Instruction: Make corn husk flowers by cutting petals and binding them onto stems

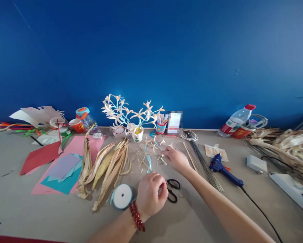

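Note:
My right hand (176,159) reaches forward over the table, fingers drawn together beside small pale husk flowers (155,144). Its fingertips are at the end of a bluish stem, and I cannot make out whether they grip it. Closer to me, my left hand (151,193) is closed, thumb and forefinger bent into a loop; what it holds, if anything, is hidden. A light blue strip (148,163) lies just beyond its knuckles. Left of that hand stands a roll of tape (122,196) with a white face. Black-handled scissors (173,190) lie to its right, partly covered.
Dried corn husks (113,168) and coloured paper sheets (62,172) lie to the left. Finished flowers stand in a white cup (138,135). On the right are thin wires (204,165), a blue glue gun (226,172) with its cord, a white adapter (256,164) and a bottle (235,122).

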{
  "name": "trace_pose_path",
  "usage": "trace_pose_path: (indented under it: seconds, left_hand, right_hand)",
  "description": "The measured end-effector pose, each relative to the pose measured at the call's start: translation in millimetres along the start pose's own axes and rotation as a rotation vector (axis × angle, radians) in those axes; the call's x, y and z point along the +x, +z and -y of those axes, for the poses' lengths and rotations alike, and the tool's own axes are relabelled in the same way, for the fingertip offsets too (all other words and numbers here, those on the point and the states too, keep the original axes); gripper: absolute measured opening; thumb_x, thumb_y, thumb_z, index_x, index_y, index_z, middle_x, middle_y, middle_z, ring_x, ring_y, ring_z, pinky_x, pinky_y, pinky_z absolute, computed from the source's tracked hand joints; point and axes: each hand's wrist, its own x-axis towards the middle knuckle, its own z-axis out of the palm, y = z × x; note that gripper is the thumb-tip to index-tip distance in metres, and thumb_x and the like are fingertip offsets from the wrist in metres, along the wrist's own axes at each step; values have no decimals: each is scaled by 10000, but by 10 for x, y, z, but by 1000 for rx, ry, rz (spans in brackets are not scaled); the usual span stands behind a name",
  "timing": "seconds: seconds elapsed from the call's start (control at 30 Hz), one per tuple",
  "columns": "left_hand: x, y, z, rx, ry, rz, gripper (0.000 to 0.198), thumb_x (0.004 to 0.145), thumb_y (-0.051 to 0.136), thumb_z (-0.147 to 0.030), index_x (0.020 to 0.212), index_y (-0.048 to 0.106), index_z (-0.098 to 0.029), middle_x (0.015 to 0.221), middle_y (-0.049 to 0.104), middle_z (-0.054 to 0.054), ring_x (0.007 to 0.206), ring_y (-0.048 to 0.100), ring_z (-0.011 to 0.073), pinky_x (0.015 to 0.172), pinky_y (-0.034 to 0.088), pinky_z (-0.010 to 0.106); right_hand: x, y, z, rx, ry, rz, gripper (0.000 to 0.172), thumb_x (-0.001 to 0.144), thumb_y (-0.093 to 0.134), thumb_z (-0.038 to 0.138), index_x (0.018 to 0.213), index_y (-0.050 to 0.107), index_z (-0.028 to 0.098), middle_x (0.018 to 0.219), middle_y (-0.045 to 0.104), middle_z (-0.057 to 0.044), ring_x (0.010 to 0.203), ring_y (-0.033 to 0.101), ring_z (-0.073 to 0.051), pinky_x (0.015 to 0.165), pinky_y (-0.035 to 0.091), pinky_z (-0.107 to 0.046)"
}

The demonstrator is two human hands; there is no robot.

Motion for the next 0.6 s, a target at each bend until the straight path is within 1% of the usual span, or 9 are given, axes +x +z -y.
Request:
trace_pose_path:
  seconds: [0.1, 0.13, 0.2, 0.27, 0.33, 0.4, 0.47, 0.53, 0.6]
  left_hand:
    - [-6, 3, -19, -11, 19, 19, 154, 824, 510, -84, 756, 483, -219, 721, 591, 27, 715, 567, 195, 661, 440, 314]
    - [-9, 5, -27, -14, 28, 22, 153, 824, 510, -83, 758, 483, -219, 721, 591, 27, 716, 568, 195, 662, 440, 314]
    - [-13, 12, -42, -18, 44, 27, 155, 824, 511, -82, 758, 483, -219, 719, 591, 29, 717, 571, 197, 658, 437, 313]
    - [-17, 21, -52, -15, 55, 34, 156, 821, 512, -80, 759, 484, -219, 720, 593, 30, 719, 575, 199, 650, 432, 311]
    - [-21, 31, -57, -6, 61, 42, 157, 817, 514, -78, 757, 482, -220, 720, 594, 29, 718, 576, 199, 644, 429, 311]
    - [-25, 43, -56, 5, 65, 44, 160, 808, 521, -76, 752, 480, -220, 717, 591, 29, 719, 577, 200, 639, 425, 310]
    - [-28, 53, -49, 14, 66, 43, 164, 800, 528, -75, 742, 477, -219, 709, 585, 28, 713, 576, 199, 630, 421, 308]
    - [-29, 60, -35, 12, 62, 36, 165, 797, 533, -74, 738, 477, -218, 708, 582, 28, 716, 578, 198, 627, 423, 306]
    - [-27, 57, -17, -13, 49, 18, 162, 809, 527, -74, 745, 484, -216, 715, 582, 27, 726, 581, 196, 640, 436, 301]
  right_hand:
    - [-117, -91, -105, 72, 3, -115, 296, 957, 456, 175, 1107, 703, 239, 1109, 666, -49, 841, 656, -175, 604, 395, -248]
    - [-147, -103, -127, 93, -3, -128, 276, 953, 469, 170, 1087, 704, 228, 1105, 670, -47, 845, 656, -173, 615, 403, -245]
    - [-185, -95, -129, 110, -34, -111, 247, 951, 489, 171, 1057, 707, 223, 1094, 675, -42, 834, 653, -168, 638, 417, -248]
    - [-183, -50, -74, 94, -84, -91, 216, 952, 517, 206, 1055, 705, 225, 1089, 676, -48, 859, 644, -180, 673, 432, -262]
    - [-142, 14, 20, 52, -144, -94, 185, 934, 568, 254, 1057, 702, 224, 1093, 676, -67, 945, 621, -216, 738, 445, -292]
    - [-75, 78, 121, 25, -197, -103, 158, 897, 619, 247, 1021, 709, 210, 1063, 689, -93, 1011, 593, -254, 821, 440, -336]
    - [-6, 122, 191, 32, -222, -115, 104, 874, 628, 194, 918, 722, 188, 969, 711, -109, 991, 593, -271, 864, 429, -372]
    - [44, 133, 210, 59, -229, -135, 128, 875, 605, 155, 833, 723, 179, 884, 722, -111, 943, 604, -270, 867, 430, -385]
    - [56, 113, 185, 89, -233, -170, 170, 902, 568, 160, 848, 727, 187, 888, 734, -101, 930, 610, -259, 871, 437, -383]
